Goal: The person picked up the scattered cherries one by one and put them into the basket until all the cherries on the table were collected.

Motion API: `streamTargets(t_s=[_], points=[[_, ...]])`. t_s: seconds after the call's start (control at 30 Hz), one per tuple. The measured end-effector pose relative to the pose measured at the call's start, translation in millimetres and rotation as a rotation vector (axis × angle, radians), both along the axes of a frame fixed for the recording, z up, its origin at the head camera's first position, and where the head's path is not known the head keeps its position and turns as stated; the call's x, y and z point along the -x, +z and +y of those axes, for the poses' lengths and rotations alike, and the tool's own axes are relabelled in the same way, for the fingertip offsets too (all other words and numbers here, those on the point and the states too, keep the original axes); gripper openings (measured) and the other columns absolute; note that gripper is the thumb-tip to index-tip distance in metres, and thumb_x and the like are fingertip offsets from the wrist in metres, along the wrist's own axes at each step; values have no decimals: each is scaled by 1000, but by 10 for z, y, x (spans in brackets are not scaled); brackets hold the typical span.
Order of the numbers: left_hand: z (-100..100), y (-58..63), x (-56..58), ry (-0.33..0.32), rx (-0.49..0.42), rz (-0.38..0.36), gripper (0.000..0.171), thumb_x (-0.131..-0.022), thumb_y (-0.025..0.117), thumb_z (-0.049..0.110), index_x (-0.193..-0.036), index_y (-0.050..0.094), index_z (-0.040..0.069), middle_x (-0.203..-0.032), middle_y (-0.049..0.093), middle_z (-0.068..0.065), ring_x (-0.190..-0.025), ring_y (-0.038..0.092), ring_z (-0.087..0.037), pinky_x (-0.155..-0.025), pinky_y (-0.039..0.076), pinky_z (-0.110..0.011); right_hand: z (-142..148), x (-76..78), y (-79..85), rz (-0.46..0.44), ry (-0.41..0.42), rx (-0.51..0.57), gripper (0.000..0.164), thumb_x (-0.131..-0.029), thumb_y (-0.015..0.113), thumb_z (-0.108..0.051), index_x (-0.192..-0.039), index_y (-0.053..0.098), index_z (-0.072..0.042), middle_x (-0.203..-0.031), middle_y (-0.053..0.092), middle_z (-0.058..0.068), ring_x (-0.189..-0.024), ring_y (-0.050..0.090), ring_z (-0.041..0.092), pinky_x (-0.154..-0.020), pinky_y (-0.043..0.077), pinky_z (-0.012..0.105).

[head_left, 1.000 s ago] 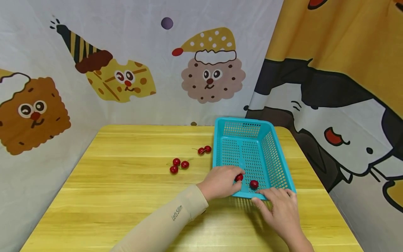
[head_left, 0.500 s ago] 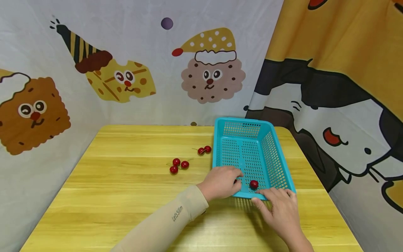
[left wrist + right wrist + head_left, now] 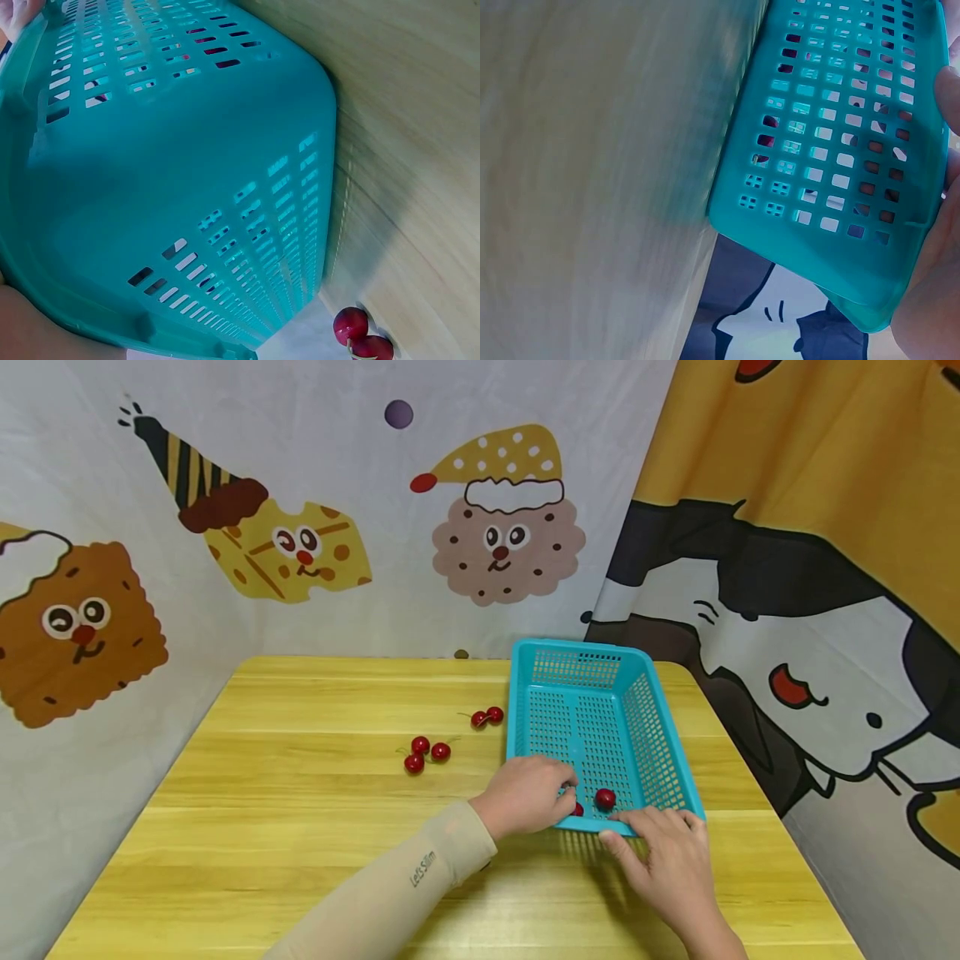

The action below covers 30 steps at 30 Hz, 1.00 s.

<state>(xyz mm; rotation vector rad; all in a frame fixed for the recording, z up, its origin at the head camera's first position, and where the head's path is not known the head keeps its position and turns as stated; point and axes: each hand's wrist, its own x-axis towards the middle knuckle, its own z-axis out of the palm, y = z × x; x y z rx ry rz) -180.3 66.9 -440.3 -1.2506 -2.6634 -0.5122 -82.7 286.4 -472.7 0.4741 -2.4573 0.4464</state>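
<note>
In the head view, my left hand (image 3: 531, 792) reaches over the near left corner of a turquoise plastic basket (image 3: 667, 735). Its fingers are curled at a cherry (image 3: 578, 810), which is mostly hidden behind the thumb. Another cherry (image 3: 605, 799) lies on the basket floor just right of it. My right hand (image 3: 667, 860) grips the near rim, thumb outside and fingers over the edge. The right wrist view shows the basket's perforated wall (image 3: 832, 150) beside that hand (image 3: 937, 255). In the left wrist view, the basket's outer side (image 3: 150, 172) fills much of the picture.
Left of the basket, three cherries (image 3: 420, 746) sit close together on the wooden table (image 3: 300, 827). A pair of cherries (image 3: 487, 717) lies farther back, near the basket's left wall. A cartoon-printed curtain (image 3: 315, 460) hangs behind the table.
The cherry at my left fingers has shifted toward the near wall and now shows beside the thumb. The left fingers have curled in more. My right hand and the basket stay in place.
</note>
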Motion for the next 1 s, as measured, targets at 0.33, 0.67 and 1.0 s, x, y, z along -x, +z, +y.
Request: streamTargets(t_s=[0.33,0.67,1.0], points=[[2,-10,-2,7,1,6,23,-94,54,26,-105,74,21,-99,70,12,-86,61,-5,-63,55,-22,0,2,2,3,-1,0,30,-80,75,-42,-93,74,-16,-87,70,-1,-80,56,23,-80,33,54],[2,-13,-6,16,-1,10,22,-95,55,27,-104,74,23,-98,70,13,-86,60,-4,-63,55,-22,1,9,1,4,-1,-6,30,-80,75,-43,-93,74,-16,-87,70,-1,-79,56,23,-79,33,54],[-99,-14,-14,-29,-162,15,21,-98,56,27,-107,72,16,-105,67,9,-99,53,-7,-90,49,-26,-3,12,5,3,-8,0,31,-76,79,-41,-92,74,-15,-87,70,0,-79,57,23,-80,33,54]])
